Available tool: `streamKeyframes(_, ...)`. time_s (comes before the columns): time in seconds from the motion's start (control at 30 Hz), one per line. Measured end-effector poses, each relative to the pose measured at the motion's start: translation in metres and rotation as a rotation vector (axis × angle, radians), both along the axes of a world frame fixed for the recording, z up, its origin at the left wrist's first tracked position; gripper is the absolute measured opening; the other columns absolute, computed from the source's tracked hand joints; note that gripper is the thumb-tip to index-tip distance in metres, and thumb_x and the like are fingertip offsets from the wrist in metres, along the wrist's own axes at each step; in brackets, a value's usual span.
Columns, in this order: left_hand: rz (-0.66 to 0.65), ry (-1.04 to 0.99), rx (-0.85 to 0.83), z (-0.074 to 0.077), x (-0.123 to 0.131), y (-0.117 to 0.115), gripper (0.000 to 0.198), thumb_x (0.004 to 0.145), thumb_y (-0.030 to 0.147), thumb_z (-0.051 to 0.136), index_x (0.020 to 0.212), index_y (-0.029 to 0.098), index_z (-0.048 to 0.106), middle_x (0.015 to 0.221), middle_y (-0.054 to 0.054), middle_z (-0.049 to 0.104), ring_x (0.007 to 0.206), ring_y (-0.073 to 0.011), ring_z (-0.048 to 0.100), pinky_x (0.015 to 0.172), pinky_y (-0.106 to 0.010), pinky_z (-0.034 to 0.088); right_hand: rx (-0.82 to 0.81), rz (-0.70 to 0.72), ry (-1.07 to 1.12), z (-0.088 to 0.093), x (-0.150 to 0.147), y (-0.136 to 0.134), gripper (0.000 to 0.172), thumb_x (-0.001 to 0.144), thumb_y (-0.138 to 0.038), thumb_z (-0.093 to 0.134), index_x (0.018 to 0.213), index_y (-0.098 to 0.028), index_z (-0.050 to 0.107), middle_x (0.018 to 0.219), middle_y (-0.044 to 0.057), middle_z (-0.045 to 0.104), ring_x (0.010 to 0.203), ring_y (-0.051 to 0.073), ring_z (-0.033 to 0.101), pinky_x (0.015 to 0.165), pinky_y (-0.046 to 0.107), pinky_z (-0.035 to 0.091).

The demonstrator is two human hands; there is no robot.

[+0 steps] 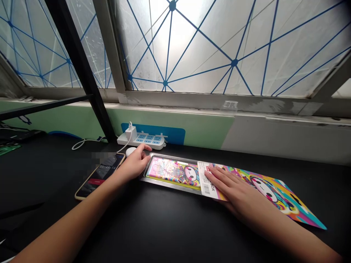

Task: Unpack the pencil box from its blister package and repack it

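A long clear plastic tray [173,187] lies on the black tabletop, holding a flat, brightly patterned case [167,170] with a white cartoon face. A colourful printed cardboard sleeve [285,199] with a white barcode label covers the tray's right part and extends to the right. My left hand [137,160] is closed at the tray's left end, its thumb against the edge and index finger bent above. Across the sleeve beside the label lies my right hand [233,188], fingers stretched together on top; its thumb is mostly hidden near the sleeve's front edge.
A phone [102,175] lies beside my left forearm. Behind my left hand are a round white object [131,151] and a white power strip [150,140] with a plugged-in charger [131,133]. A black metal post [82,69] rises at left before the window.
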State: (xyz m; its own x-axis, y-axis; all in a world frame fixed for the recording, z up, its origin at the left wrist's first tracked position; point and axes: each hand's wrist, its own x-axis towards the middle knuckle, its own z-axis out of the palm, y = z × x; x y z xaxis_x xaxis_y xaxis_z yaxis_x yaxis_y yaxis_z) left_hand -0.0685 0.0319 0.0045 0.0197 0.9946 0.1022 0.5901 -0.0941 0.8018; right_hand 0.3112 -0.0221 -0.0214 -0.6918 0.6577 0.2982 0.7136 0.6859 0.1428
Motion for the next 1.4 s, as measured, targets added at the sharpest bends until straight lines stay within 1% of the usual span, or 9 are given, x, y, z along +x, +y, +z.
streamKeyframes(0.13,0.029,0.202,0.025,0.008,-0.010,-0.003,0.019,0.082,0.036,0.064,0.097,0.025,0.066,0.071,-0.001,0.065,0.066,-0.0230,0.060,0.060,-0.029,0.039,-0.034,0.012,-0.001,0.003,-0.008,0.002,0.074,0.096,-0.015,0.048,0.163,-0.028,0.019,0.161,0.010,0.040,0.147,0.030,0.039,0.112,0.051,0.045)
streamKeyframes(0.27,0.032,0.492,0.217,0.013,0.003,-0.016,0.030,0.089,0.035,0.056,0.111,0.021,0.069,0.102,-0.013,0.070,0.095,-0.0347,0.063,0.079,-0.041,0.047,-0.031,-0.005,-0.003,0.004,-0.016,-0.003,0.066,0.098,-0.022,0.051,0.160,-0.023,0.029,0.160,0.013,0.042,0.147,0.033,0.038,0.113,0.054,0.043)
streamKeyframes(0.37,-0.115,0.659,0.474,0.011,0.028,-0.030,0.038,0.097,0.034,0.046,0.126,0.018,0.065,0.128,-0.016,0.064,0.120,-0.0357,0.056,0.102,-0.048,0.044,-0.041,-0.027,0.001,0.004,-0.019,-0.006,0.065,0.098,-0.028,0.055,0.158,-0.021,0.033,0.159,0.015,0.043,0.147,0.035,0.038,0.113,0.058,0.041)
streamKeyframes(0.43,-0.245,0.613,0.537,0.007,0.049,-0.038,0.041,0.100,0.037,0.045,0.134,0.020,0.060,0.140,-0.015,0.059,0.131,-0.0324,0.051,0.111,-0.047,0.039,-0.049,-0.043,0.003,0.004,-0.021,-0.007,0.064,0.098,-0.028,0.055,0.158,-0.021,0.034,0.159,0.016,0.043,0.147,0.036,0.038,0.112,0.060,0.041)
streamKeyframes(0.57,-0.438,0.634,0.420,-0.004,0.083,-0.046,0.057,0.103,0.052,0.042,0.153,0.024,0.044,0.163,-0.013,0.036,0.151,-0.0350,0.029,0.119,-0.055,0.028,-0.072,-0.054,-0.008,0.006,-0.024,-0.010,0.060,0.098,-0.023,0.054,0.156,-0.026,0.038,0.161,0.013,0.040,0.146,0.038,0.038,0.109,0.065,0.041)
streamKeyframes(0.7,-0.455,0.678,0.264,-0.009,0.095,-0.045,0.064,0.102,0.060,0.036,0.156,0.025,0.041,0.165,-0.015,0.030,0.153,-0.0398,0.022,0.118,-0.066,0.019,-0.112,-0.045,-0.012,0.010,-0.022,-0.012,0.056,0.098,-0.018,0.049,0.154,-0.026,0.043,0.160,0.013,0.042,0.146,0.039,0.039,0.109,0.065,0.041)
streamKeyframes(1.0,-0.439,0.676,0.190,-0.009,0.085,-0.043,0.069,0.099,0.067,0.036,0.158,0.032,0.034,0.168,-0.008,0.023,0.155,-0.0375,0.018,0.121,-0.062,0.016,-0.195,-0.029,0.024,0.014,-0.011,-0.008,0.057,0.102,-0.016,0.042,0.156,-0.032,0.038,0.162,0.011,0.039,0.149,0.033,0.035,0.113,0.060,0.040)
streamKeyframes(1.2,-0.462,0.687,0.148,-0.006,0.083,-0.042,0.072,0.100,0.068,0.032,0.160,0.028,0.031,0.168,-0.007,0.020,0.156,-0.0364,0.016,0.121,-0.060,0.015,-0.251,-0.050,-0.044,0.021,0.014,-0.012,0.091,0.085,0.006,0.040,0.160,-0.042,0.021,0.166,0.000,0.028,0.151,0.029,0.029,0.117,0.058,0.037)
streamKeyframes(1.4,-0.461,0.682,0.105,-0.001,0.067,-0.035,0.071,0.101,0.065,0.032,0.161,0.028,0.028,0.168,-0.006,0.019,0.156,-0.0352,0.015,0.122,-0.059,0.013,-0.263,-0.081,-0.045,0.030,0.034,-0.014,0.091,0.081,0.006,0.039,0.157,-0.043,0.031,0.164,-0.004,0.034,0.147,0.028,0.039,0.116,0.057,0.040)
